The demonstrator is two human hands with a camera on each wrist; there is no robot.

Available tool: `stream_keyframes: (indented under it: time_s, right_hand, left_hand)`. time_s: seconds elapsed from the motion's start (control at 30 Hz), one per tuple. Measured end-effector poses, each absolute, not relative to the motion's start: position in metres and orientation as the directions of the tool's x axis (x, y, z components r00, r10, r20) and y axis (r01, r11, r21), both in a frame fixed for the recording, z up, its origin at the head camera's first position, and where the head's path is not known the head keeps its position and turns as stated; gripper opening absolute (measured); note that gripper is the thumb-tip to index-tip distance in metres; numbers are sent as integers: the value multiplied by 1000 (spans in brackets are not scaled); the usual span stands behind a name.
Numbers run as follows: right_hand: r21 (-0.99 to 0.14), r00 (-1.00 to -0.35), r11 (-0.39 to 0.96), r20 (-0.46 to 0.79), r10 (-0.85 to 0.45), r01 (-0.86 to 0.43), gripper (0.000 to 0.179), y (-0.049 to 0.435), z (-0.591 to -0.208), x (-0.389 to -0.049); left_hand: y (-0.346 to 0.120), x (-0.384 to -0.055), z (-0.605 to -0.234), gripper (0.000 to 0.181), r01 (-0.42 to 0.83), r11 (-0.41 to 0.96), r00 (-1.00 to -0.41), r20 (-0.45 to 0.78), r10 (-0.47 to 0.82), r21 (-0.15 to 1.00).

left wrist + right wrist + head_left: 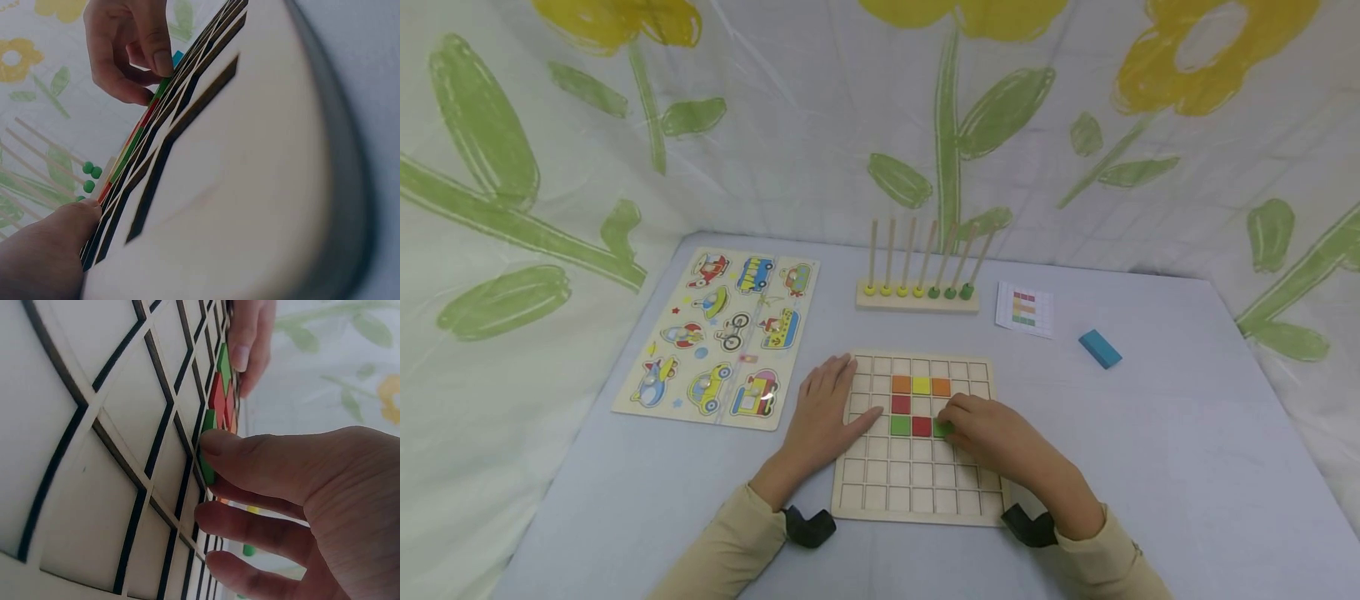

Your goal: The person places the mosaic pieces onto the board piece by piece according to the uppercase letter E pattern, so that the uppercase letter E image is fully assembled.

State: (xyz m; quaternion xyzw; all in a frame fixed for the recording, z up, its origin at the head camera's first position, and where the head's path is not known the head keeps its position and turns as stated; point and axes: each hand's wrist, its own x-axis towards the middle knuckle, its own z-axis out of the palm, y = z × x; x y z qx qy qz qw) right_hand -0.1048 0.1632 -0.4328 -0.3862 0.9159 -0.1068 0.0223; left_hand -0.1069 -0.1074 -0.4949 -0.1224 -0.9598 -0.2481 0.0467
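Observation:
A wooden grid board lies on the table with colored square tiles in its cells. My right hand pinches a green tile between thumb and fingers, at the right end of a row. Left of it in that row are a red tile and another green tile. One more red tile sits above the left green one. The top row holds an orange, a yellow tile and an orange. My left hand rests with fingers spread on the board's left edge, thumb near the tiles.
A puzzle board with vehicle pieces lies at the left. Behind the grid stands a wooden peg rack with yellow and green beads. To the right are a pattern card and a blue block. A flower-painted curtain hangs behind.

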Motion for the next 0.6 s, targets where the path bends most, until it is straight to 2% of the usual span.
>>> stream_keyframes:
  time_s: [0.33, 0.6]
  right_hand:
    - [-218, -721, 700, 25, -693, -680, 20, 170, -429, -103]
    - [-220, -875, 869, -102, -473, -444, 32, 216, -412, -85]
  left_hand:
    - [-108, -107, -495, 81, 264, 847, -964, 156, 216, 462]
    - [-107, -106, -493, 81, 261, 844, -965, 150, 215, 469]
